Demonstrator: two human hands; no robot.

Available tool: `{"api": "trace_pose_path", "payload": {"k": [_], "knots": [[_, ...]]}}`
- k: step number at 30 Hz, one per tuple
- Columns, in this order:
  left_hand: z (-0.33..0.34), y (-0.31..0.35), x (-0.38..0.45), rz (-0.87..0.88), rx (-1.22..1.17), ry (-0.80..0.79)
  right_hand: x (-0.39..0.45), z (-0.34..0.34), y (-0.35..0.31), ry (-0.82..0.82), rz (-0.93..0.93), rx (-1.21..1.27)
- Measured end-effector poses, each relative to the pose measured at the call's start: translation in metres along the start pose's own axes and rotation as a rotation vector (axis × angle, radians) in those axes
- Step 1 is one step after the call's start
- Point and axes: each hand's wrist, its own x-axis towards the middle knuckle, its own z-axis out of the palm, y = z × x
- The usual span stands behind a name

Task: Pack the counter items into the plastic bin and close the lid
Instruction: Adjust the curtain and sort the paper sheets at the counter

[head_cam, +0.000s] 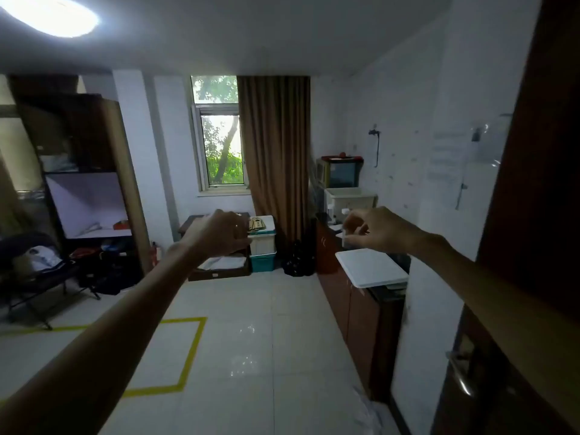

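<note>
White plastic marks the task's things in the head view, the only view there is: a pale plastic bin [351, 199] stands open-topped at the far end of the brown counter [329, 246] along the right wall, and a flat white lid [371, 267] lies nearer, overhanging the counter's front edge. A few small items [333, 218] sit on the counter beside the bin, too small and dim to name

Both bare arms are stretched forward at chest height. The left hand [219, 235] hangs over the open floor, fingers curled inward; whether anything lies inside them cannot be told. The right hand [375, 229] is above the counter, its fingers bent together with a small whitish thing showing at their tips; it may be pinched, or it may only be something on the counter behind, and the picture does not settle that

The relation that matters: counter, lid and bin all lie to the right and ahead, the lid just below and in front of the right hand, the bin beyond its fingertips toward the wall. The right hand is plainly the nearer one; the left is well apart, across the floor. The counter's long axis runs away from the camera, so any reach for the items looks like a forward one along the wall. Packing does not appear to be under way, judging by the lid lying off the bin
</note>
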Motion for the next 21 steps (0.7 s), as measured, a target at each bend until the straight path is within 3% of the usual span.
{"api": "trace_pose_path", "payload": {"k": [11,21], "knots": [[0.087,-0.082,0.189,0.011,0.038,-0.018,0.201,0.07,0.099,-0.013,0.019,0.023],[0.133,-0.16,0.369,-0.061,0.01,-0.01,0.42,0.089,0.168,-0.042,-0.032,0.036]]}}
